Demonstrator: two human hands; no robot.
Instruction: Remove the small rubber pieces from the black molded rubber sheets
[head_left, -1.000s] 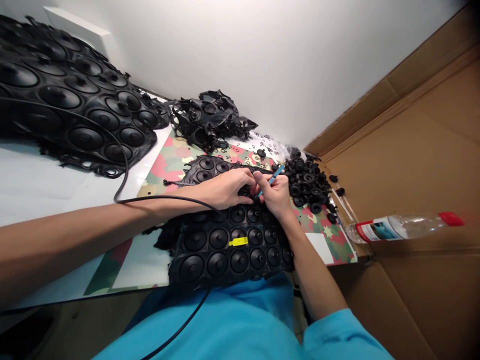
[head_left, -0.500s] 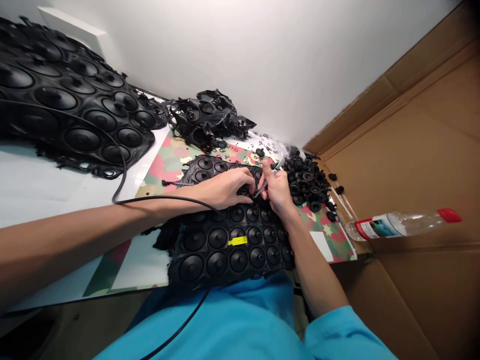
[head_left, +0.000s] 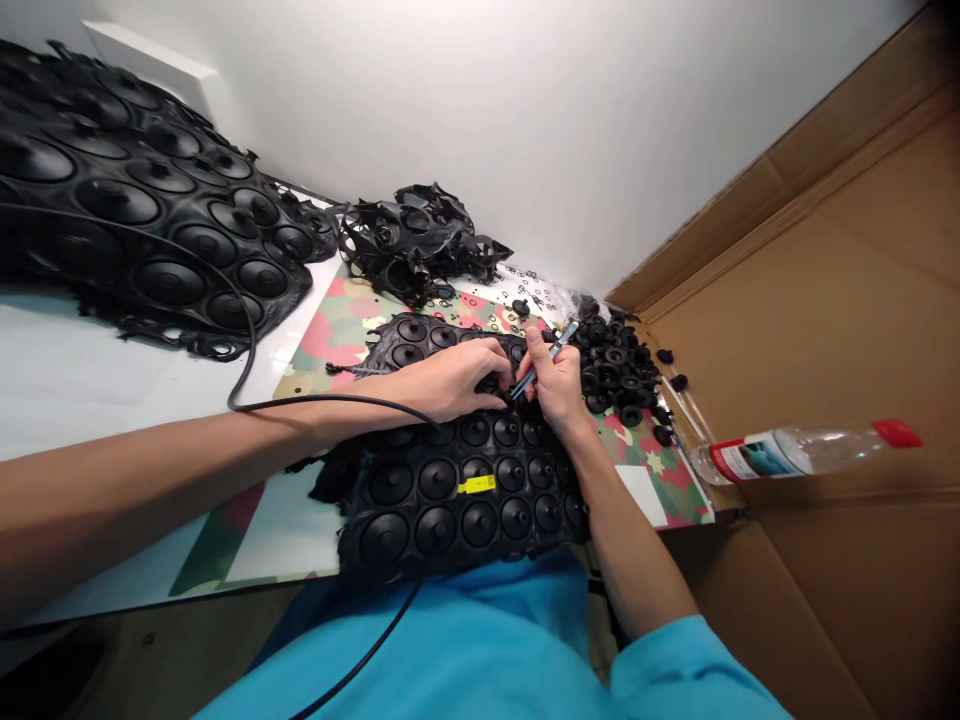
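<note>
A black rubber sheet (head_left: 438, 530) moulded with rows of round parts lies at the table's front edge, with a yellow tag (head_left: 478, 484) on it. My left hand (head_left: 472, 378) rests on the sheet's upper middle, its thumb and fingers curled together at a spot between the hands; what they pinch is too small to make out. In my right hand (head_left: 553, 378) are metal tweezers (head_left: 562, 342), held like a pen, their tips pointing down-left close to my left fingertips. A thin black cable (head_left: 330, 398) runs across my left forearm.
Larger moulded sheets (head_left: 172, 283) are stacked at the left. Torn black scrap (head_left: 412, 240) lies at the back, beside small loose rings (head_left: 536, 290). Loose round rubber parts (head_left: 615, 360) are piled right of my hand. A plastic bottle (head_left: 817, 448) lies at the far right by cardboard (head_left: 825, 300).
The tweezers have turned slightly in my right hand, and both their prongs now show more clearly. My left hand has stayed in nearly the same place.
</note>
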